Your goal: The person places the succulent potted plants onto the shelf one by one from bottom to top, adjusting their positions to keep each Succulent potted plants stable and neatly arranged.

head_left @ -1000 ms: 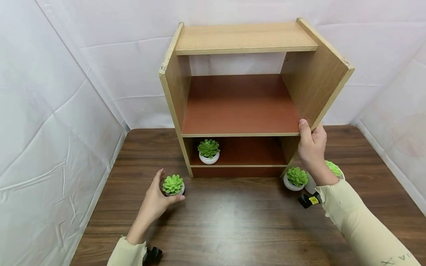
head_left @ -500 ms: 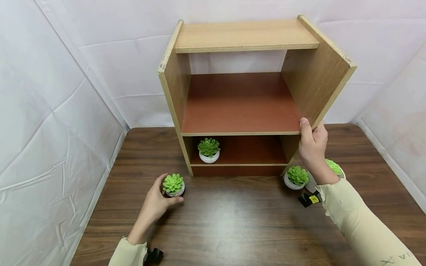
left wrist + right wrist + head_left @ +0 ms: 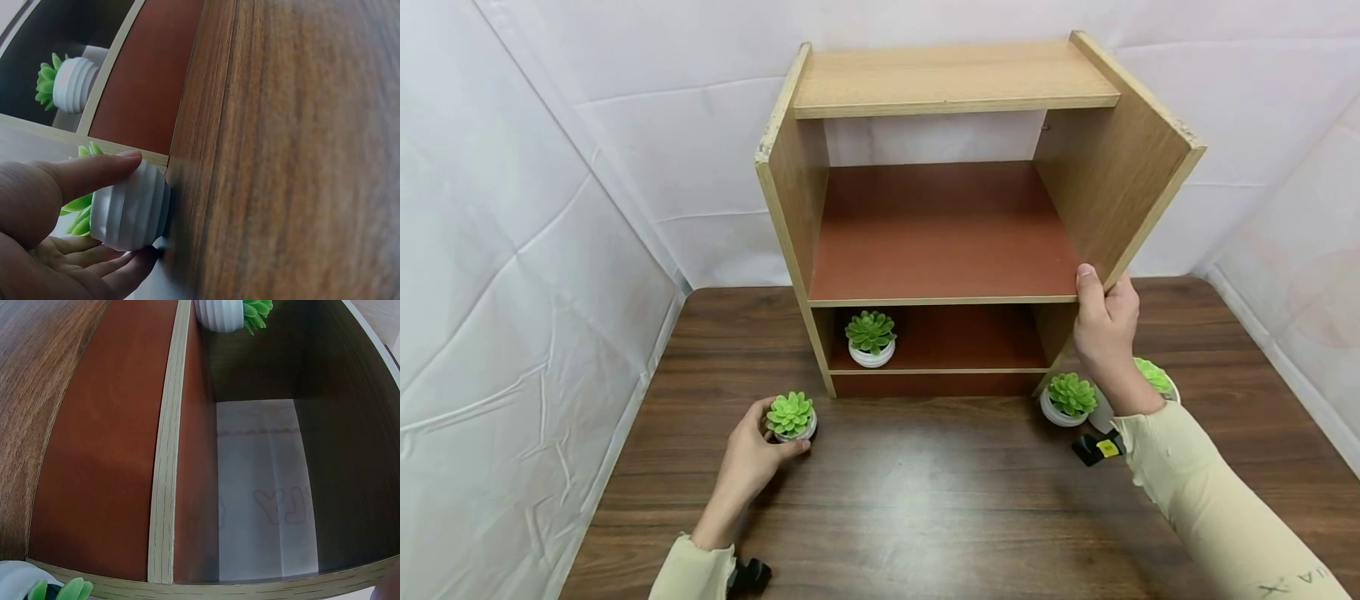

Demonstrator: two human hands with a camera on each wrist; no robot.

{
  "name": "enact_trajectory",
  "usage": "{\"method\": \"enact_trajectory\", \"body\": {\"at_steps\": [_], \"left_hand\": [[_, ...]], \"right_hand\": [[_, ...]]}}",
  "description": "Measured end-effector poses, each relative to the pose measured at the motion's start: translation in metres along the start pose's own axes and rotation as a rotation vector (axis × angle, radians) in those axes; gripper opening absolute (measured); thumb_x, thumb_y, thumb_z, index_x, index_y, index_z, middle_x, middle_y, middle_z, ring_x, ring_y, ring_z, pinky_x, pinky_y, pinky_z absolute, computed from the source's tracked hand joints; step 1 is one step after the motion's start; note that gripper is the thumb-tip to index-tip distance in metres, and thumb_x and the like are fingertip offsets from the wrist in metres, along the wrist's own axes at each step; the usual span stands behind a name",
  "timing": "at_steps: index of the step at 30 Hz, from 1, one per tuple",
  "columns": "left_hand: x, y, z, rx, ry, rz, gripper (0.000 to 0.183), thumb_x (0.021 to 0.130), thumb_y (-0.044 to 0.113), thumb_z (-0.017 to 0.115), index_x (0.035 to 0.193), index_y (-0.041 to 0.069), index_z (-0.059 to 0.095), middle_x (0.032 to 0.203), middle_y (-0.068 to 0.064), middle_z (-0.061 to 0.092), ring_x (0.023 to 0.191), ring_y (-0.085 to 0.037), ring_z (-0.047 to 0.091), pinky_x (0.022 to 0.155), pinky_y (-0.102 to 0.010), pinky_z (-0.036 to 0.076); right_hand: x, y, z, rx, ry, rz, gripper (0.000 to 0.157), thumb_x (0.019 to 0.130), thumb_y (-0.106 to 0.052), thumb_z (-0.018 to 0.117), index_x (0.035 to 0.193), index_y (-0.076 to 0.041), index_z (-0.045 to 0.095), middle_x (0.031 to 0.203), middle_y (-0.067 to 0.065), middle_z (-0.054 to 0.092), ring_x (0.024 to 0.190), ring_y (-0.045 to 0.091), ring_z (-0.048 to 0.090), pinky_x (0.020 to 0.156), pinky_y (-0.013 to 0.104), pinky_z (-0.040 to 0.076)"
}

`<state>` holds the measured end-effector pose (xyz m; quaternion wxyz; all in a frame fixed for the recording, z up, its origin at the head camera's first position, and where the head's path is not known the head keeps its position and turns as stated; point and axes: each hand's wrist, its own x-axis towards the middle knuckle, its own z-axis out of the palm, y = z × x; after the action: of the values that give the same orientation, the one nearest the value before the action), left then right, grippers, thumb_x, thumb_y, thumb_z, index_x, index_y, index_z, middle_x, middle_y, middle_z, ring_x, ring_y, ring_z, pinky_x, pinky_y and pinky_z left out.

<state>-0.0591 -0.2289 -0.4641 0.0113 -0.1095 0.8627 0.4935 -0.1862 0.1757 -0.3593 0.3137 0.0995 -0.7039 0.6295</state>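
Note:
My left hand (image 3: 751,457) holds a small potted succulent (image 3: 790,415) that stands on the table, left of a wooden shelf unit (image 3: 947,229). In the left wrist view the thumb lies along the white ribbed pot (image 3: 132,206) and the fingers curl round its other side. My right hand (image 3: 1103,329) grips the front edge of the unit's right side panel (image 3: 1142,175), thumb on the inside, with some fingers hidden behind the panel. Another succulent (image 3: 871,337) sits at the left end of the low compartment.
Two more potted plants, a near one (image 3: 1068,398) and a partly hidden one (image 3: 1153,379), stand by the unit's right foot, beside the right forearm. The brown wooden table (image 3: 887,500) runs in front. White cloth (image 3: 550,208) hangs behind and at both sides.
My left thumb and fingers have drawn in round the succulent's pot, which has stayed in place. The right hand keeps its grip on the side panel. The head view has shifted slightly.

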Motion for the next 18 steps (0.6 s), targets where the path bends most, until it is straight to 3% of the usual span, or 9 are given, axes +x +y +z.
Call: {"method": "enact_trajectory", "body": {"at_steps": [18], "left_hand": [[-0.0014,0.0019,0.0022,-0.002,0.015,0.002,0.076,0.072,0.010,0.089,0.135,-0.005,0.049,0.134,-0.024,0.052,0.120,-0.037,0.054,0.096,-0.044,0.045]], "right_hand": [[0.0001,0.0028,0.0007,0.052,0.013,-0.005,0.022,0.101,-0.013,0.051,0.111,0.003,0.061,0.089,0.001,0.067,0.083,0.014,0.062,0.077,0.024,0.045]]}}
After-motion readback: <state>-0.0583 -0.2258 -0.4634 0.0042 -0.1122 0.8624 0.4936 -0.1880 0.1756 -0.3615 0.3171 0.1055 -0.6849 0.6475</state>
